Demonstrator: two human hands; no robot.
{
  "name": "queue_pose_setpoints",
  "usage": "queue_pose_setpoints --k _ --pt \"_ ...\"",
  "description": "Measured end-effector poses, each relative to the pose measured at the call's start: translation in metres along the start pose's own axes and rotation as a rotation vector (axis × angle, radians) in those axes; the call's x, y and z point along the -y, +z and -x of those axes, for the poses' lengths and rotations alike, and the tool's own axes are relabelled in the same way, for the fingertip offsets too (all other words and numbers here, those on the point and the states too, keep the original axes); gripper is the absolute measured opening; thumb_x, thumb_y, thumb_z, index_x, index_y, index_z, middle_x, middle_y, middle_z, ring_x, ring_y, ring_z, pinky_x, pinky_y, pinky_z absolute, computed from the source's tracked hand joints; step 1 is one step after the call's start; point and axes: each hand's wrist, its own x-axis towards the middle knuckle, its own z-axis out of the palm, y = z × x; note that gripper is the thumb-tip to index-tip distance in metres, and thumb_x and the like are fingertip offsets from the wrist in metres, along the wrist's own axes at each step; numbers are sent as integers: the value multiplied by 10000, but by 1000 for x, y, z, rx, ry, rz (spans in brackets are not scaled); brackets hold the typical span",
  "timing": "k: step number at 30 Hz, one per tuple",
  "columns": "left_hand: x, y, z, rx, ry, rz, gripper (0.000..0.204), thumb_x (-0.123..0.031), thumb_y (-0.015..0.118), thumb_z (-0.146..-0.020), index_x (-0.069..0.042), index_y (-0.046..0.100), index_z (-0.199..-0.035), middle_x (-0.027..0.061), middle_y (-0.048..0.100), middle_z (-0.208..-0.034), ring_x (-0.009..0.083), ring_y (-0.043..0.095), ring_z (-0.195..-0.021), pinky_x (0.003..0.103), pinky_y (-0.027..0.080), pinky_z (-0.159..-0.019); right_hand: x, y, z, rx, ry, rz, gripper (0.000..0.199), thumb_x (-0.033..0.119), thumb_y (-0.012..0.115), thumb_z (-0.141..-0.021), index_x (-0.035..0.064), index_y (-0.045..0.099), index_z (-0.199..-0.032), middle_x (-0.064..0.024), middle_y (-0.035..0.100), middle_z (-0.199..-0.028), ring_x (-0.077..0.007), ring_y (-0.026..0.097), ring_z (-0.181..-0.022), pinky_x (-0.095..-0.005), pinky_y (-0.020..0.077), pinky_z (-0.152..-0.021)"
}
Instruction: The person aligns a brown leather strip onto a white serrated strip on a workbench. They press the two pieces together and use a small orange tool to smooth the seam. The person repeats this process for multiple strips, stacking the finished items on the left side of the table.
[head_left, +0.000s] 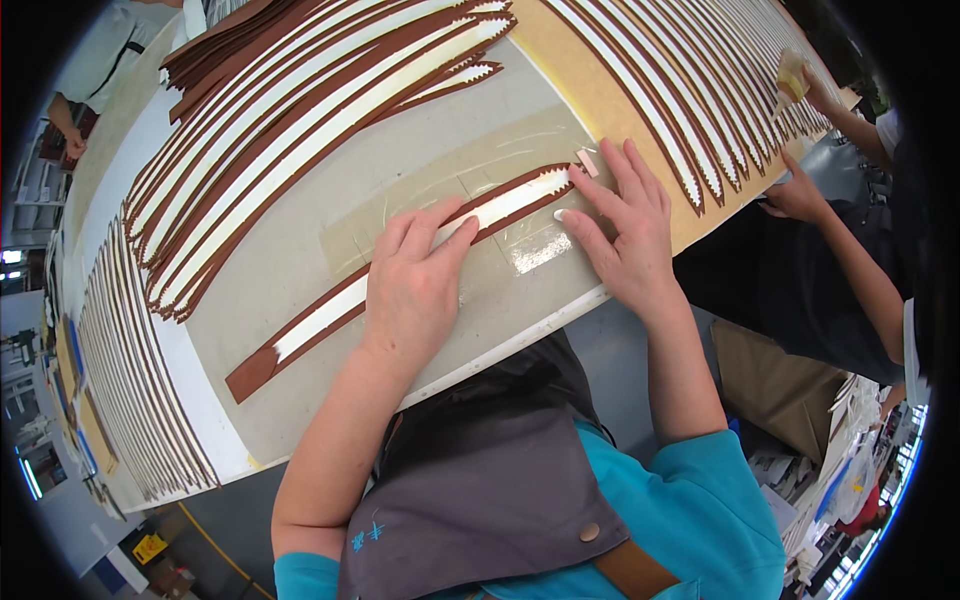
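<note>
On the long pale worktable, rows of brown leather strips with white centres lie fanned across the far side and down the left edge, and more of them rest on a tan board at the right. Near the table's front edge one brown strip with a white middle band runs slantwise over a patch of clear tape or film. The left hand lies flat and open on the strip's middle, fingers spread and pressing down. The right hand is open too, fingertips touching the strip's scalloped far end, just beside a small pink tab. At the right, another person's hands work at the board; one rests on its edge, the other holds a small yellowish thing
</note>
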Motion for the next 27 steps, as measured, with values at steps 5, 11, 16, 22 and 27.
queue_pose_setpoints --k 5,11,16,22,27 --pt "-1 1 -2 25 6 -4 297 51 658 -882 -5 761 -1154 92 716 -1239 332 620 -1100 409 532 -938 -3 0 0 -10 2 -8 446 363 776 -922 125 757 -1298 -228 518 -1554 -422 395 -1503 -529 281 -1208" --pt "-5 -3 -4 50 -2 -20 290 59 653 -887 12 755 -1154 103 722 -1229 325 624 -1091 407 535 -941 0 2 1 -32 12 -27 433 375 785 -908 147 766 -1276 -223 531 -1540 -434 416 -1487 -538 302 -1197" --pt "-3 0 -3 33 -15 33 272 60 656 -899 10 754 -1147 111 722 -1229 333 626 -1101 409 535 -946 0 2 1 -44 17 -18 434 368 792 -900 150 767 -1274 -222 546 -1525 -434 419 -1486 -542 302 -1199" --pt "-3 -2 -6 26 -45 102 222 36 677 -916 0 753 -1122 112 724 -1224 331 630 -1114 410 535 -945 2 1 0 -40 31 -9 437 354 798 -896 147 766 -1280 -224 542 -1533 -430 417 -1490 -537 299 -1201" --pt "5 -1 -2 31 -13 98 233 22 679 -922 -25 751 -1138 103 727 -1229 316 632 -1119 409 537 -945 1 2 -1 -37 25 -3 442 346 798 -900 129 766 -1283 -232 530 -1547 -427 414 -1492 -526 292 -1202"
